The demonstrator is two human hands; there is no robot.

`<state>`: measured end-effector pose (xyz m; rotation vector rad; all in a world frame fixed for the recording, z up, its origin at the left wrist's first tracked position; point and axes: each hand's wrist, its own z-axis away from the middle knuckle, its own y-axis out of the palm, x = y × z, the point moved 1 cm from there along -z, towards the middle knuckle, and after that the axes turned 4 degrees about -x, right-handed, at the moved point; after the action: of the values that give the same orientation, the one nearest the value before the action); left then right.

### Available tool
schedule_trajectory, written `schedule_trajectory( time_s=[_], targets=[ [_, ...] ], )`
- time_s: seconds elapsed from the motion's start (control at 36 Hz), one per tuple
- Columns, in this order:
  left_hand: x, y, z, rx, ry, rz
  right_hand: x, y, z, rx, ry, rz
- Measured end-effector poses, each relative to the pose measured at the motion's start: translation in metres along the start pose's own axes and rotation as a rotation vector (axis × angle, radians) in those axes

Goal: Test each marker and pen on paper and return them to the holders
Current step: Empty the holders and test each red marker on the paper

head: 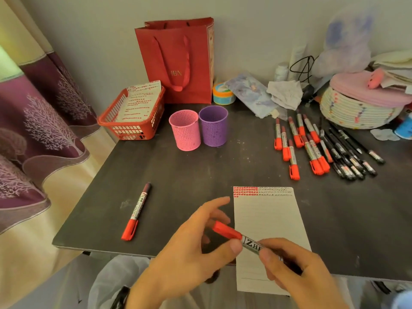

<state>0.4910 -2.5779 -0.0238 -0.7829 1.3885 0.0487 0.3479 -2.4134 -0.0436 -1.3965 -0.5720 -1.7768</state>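
A red-capped marker [239,237] is held over the lined paper sheet [267,219] at the table's front edge. My right hand [296,270] grips its silver barrel. My left hand [189,248] pinches the red cap end with thumb and fingers. The sheet has red dots and small dark scribbles along its top. Another red-capped marker [137,211] lies alone to the left. A pink holder [184,130] and a purple holder [213,126] stand upright side by side at the back. Several red markers [298,141] and black pens [350,152] lie at the right.
A red basket [131,128] holding a marked sheet sits at the back left, a red gift bag [178,61] behind it. A woven basket [356,110], tissue and clutter crowd the back right. A curtain [40,121] hangs left of the dark table [178,175].
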Motion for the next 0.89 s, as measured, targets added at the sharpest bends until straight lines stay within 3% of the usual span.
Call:
schedule_trajectory(
  time_s=[0.19,0.36,0.56,0.89],
  targets=[
    [-0.005,0.009,-0.015,-0.292,-0.120,0.987,-0.012,0.030,0.005,0.008,0.149,-0.254],
    [-0.007,0.026,-0.023,-0.283,-0.195,1.465,-0.015,0.050,0.016,0.005,0.189,-0.344],
    [-0.012,0.040,-0.024,-0.389,-0.293,1.421,-0.020,0.060,0.028,-0.103,0.206,-0.508],
    [-0.026,0.048,-0.016,-0.363,-0.262,1.364,-0.011,0.061,0.048,-0.206,0.225,-0.610]
  ],
)
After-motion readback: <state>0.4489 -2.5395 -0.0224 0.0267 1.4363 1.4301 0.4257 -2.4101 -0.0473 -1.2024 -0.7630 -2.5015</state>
